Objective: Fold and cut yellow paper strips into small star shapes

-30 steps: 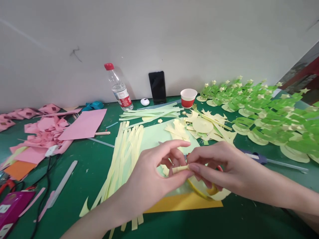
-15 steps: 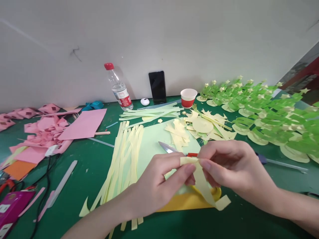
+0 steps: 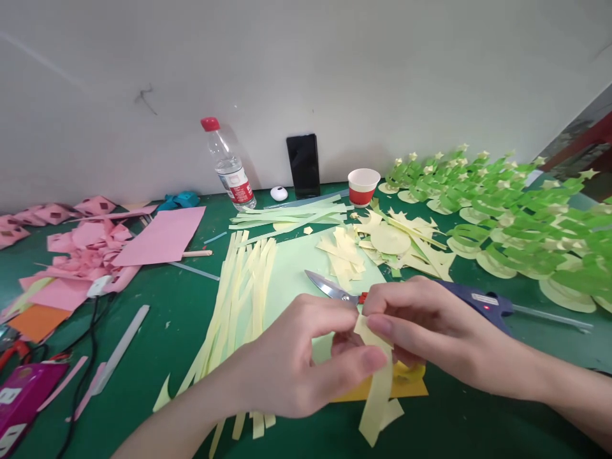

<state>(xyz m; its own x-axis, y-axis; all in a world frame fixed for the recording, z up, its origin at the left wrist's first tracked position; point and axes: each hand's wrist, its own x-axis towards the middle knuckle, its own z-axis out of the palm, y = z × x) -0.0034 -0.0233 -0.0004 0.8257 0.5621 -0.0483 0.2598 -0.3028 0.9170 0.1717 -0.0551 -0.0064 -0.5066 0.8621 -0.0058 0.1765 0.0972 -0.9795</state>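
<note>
A pale yellow paper strip (image 3: pixel 377 401), folded at its upper end, hangs between my hands, its tail towards me. My right hand (image 3: pixel 425 325) pinches the fold between thumb and fingers. My left hand (image 3: pixel 301 360) is closed at the same strip, its thumb lying across the front; the fingertips behind are partly hidden. Just beyond, scissors (image 3: pixel 329 288) lie with blades pointing left, their red part partly covered by my right hand. Under the hands are a light green sheet (image 3: pixel 291 280) and a yellow-orange sheet (image 3: pixel 414 387). Cut pale strips (image 3: pixel 234 306) lie left of my left hand.
A blue glue gun (image 3: pixel 482 306) lies behind my right wrist. Green paper spirals with stars (image 3: pixel 507 223) fill the right side. Paper scraps (image 3: pixel 406 239), a paper cup (image 3: pixel 363 188), a phone (image 3: pixel 304 166) and a bottle (image 3: pixel 234 175) stand or lie behind. Pink paper pieces (image 3: pixel 162 236) are left.
The strip's upper end has turned over into a fold, and its tail has swung left and down. My left thumb has moved across the strip. The glue gun shows more.
</note>
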